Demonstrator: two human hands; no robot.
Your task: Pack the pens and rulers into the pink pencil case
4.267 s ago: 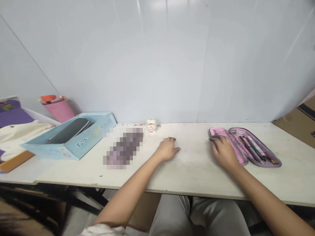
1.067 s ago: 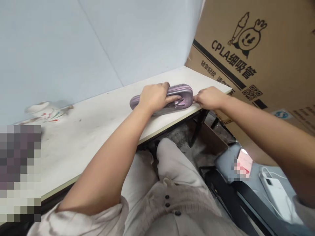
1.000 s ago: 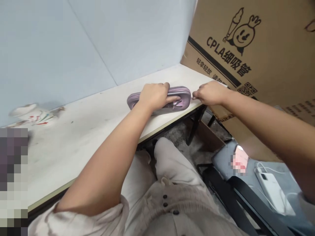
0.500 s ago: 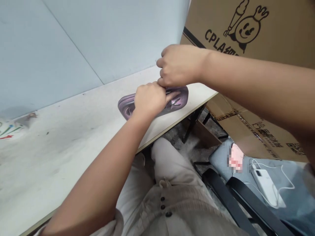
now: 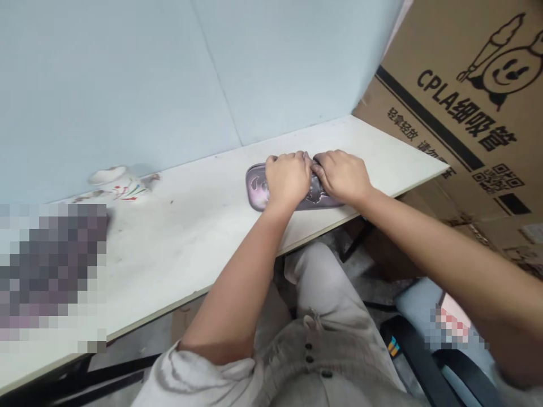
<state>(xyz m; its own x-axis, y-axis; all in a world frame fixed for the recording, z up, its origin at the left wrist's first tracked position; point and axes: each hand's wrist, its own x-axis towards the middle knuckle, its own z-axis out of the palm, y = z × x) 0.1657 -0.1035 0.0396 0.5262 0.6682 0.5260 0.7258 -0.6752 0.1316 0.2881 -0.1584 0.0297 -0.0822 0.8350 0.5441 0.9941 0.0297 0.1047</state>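
Observation:
A shiny purple-grey pencil case [image 5: 257, 189] with a raised pattern lies on the white table [image 5: 199, 226], close to its front edge. My left hand [image 5: 289, 180] grips it left of its middle, fingers curled over the far long side. Against it, my right hand [image 5: 343, 176] is closed on the right half of the case, thumb and fingers bent together near the left fingertips. Whatever lies between the meeting fingertips is hidden.
A white patterned paper cup [image 5: 121, 183] lies by the wall. At the table's left is a dark pixelated shape [image 5: 55, 265]. Large cardboard boxes [image 5: 449, 130] stand on the right, and a grey-blue chair seat [image 5: 418, 302] is below them.
My right hand has come down from above the case onto its right half. My left hand still holds it. The view has swung left, bringing the cup and the pixelated shape into sight.

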